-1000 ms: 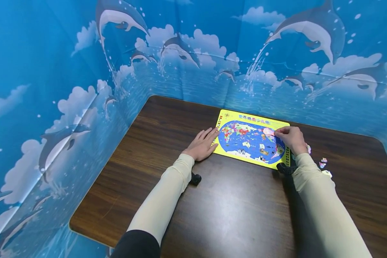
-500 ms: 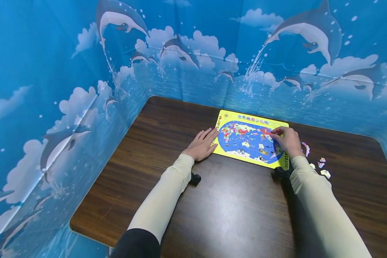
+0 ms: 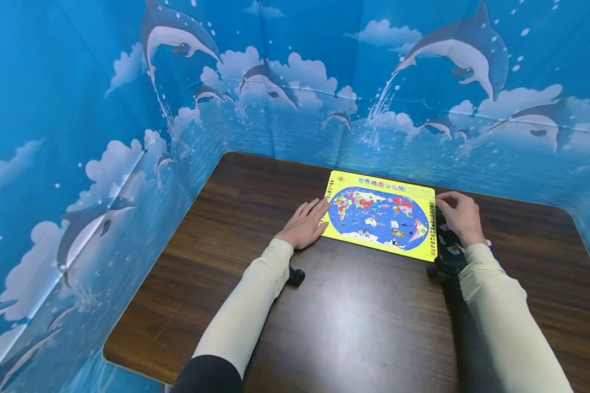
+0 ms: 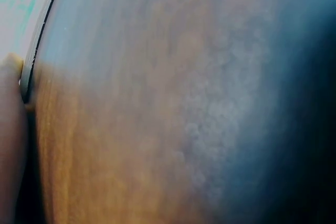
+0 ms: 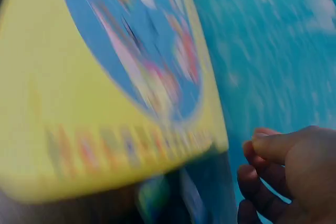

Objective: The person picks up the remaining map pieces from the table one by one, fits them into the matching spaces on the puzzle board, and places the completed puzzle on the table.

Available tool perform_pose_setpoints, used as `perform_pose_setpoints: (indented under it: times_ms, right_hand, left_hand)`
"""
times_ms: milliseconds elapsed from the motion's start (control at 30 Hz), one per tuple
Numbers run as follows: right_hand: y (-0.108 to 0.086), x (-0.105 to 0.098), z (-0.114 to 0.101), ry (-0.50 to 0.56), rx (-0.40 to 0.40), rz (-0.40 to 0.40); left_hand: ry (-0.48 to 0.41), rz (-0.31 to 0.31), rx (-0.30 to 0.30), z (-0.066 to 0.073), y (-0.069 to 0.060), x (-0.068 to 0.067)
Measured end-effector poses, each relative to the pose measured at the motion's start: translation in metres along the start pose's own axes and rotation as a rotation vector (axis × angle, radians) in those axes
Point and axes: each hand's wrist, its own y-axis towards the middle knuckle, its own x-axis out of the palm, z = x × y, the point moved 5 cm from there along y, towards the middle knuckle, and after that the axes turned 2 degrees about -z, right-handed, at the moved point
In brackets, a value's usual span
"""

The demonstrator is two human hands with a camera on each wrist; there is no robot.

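A world map puzzle board, yellow with a blue oval and Chinese lettering, lies on the dark wooden table. My left hand rests flat, fingers spread, over its left edge; the left wrist view catches a finger at the board's rim. Just off the board's right edge is my right hand, its fingers loosely bent. In the right wrist view the thumb lies close to the index fingertip, and no object shows between them. Small loose puzzle pieces lie under and beside this hand, partly hidden by it.
Blue dolphin-print cloth hangs behind the table and along its left side. The table has a rounded far left corner. A black wrist device sits beneath the left sleeve.
My right hand has moved from the map's upper right to beyond the board's right edge. The pink-looking patch there now appears red and flush. My left hand stays still; the view shifts slightly.
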Motion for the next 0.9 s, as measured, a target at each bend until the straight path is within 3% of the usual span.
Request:
perform_pose_setpoints:
  times_ms: [167, 300, 433, 667, 900]
  right_hand:
    - [0.000, -0.027, 0.037, -0.099, -0.009, -0.077]
    - [-0.004, -0.031, 0.055, -0.180, -0.072, -0.188]
    - [-0.005, -0.029, 0.058, -0.212, -0.112, -0.225]
    - [-0.006, -0.031, 0.055, -0.212, 0.025, -0.189]
    - [-0.017, -0.037, 0.058, -0.181, 0.082, -0.196]
  left_hand:
    - [-0.010, 0.000, -0.001, 0.002, -0.003, -0.002]
    - [-0.005, 0.006, 0.011, 0.004, -0.005, -0.002]
    - [0.007, 0.024, 0.013, 0.001, -0.002, 0.001]
    - [0.000, 0.014, 0.003, 0.000, 0.000, -0.002]
    - [0.010, -0.012, -0.006, -0.001, 0.001, 0.000]
